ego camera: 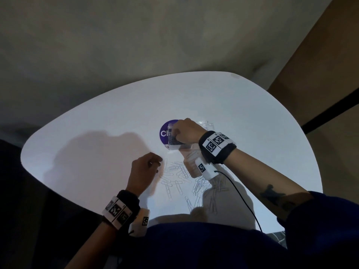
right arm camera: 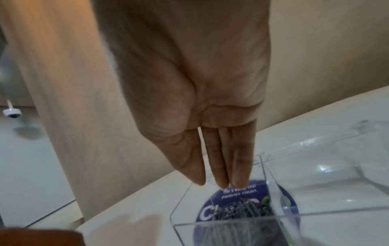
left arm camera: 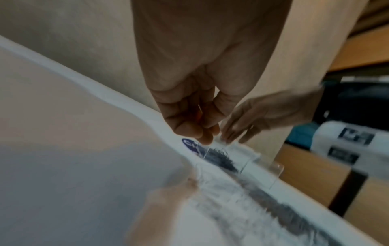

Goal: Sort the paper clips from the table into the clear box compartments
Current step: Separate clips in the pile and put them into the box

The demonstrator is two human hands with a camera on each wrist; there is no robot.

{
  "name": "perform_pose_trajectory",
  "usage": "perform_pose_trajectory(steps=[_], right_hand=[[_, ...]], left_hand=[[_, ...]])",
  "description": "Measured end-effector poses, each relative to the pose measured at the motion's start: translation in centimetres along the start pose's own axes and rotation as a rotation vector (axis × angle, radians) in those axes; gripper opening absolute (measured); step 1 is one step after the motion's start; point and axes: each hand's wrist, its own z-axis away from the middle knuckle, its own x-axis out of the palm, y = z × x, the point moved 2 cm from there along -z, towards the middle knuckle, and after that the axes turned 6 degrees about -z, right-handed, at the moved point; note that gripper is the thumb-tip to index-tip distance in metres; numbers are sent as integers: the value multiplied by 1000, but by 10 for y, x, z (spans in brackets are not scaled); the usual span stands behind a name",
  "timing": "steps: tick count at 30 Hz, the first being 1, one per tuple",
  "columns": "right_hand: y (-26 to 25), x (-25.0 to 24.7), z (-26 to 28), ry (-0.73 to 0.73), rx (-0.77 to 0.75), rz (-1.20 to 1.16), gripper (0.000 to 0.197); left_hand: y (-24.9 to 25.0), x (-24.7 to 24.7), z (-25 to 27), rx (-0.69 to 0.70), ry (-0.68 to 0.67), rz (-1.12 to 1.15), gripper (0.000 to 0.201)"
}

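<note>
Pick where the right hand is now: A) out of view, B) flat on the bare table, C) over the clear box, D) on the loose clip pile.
C: the right hand is above the clear box, fingers straight over the compartment holding dark clips.

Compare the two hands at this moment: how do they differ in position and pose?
The right hand reaches over the clear box, fingers straight in its wrist view; the left hand sits nearer, beside the loose paper clips, fingers curled, apparently pinching one. Both wear marker wristbands.
</note>
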Motion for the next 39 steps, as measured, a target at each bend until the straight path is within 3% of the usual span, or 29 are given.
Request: perform_pose_trajectory(steps=[6,9,13,17,19,22,27,29,31,33,35,37,39], right_hand=[[22,-4,43,264,-120,-225,13],[48,15,81,109,-144,-224,4],[79,57,125,-138,-93,-41,20],[87,92,135,-216,-89,61,49],[85,104,132,-194,-127,130,56],[81,110,119,-95,-157,103,46],[81,98,110,101,-158,-104,32],[89,92,117,123,-171,-152,27],[96,90,126,-22,-184,-203,14],[98,95,138,-301,-124,-341,5],[102,109,143,-480,-87,-430,9],[103,123,140,-478,-88,-410,13],[101,129,131,-379,-102,-342,19]], left_hand=[[-16,13,6,206,-82,-345,22],[-26,17,9,231,-168,-479,42],[-20,22,15,283,-280,-535,60],[-4,40,23,404,-415,-583,77],[6,52,26,436,-432,-614,82],[17,64,24,462,-434,-624,78],[24,64,18,465,-362,-516,61],[26,61,19,594,-351,-525,52],[28,61,22,753,-402,-519,35],[31,63,26,749,-604,-499,16],[32,70,30,710,-812,-530,16],[32,76,33,712,-863,-590,24],[33,82,33,712,-813,-634,31]])
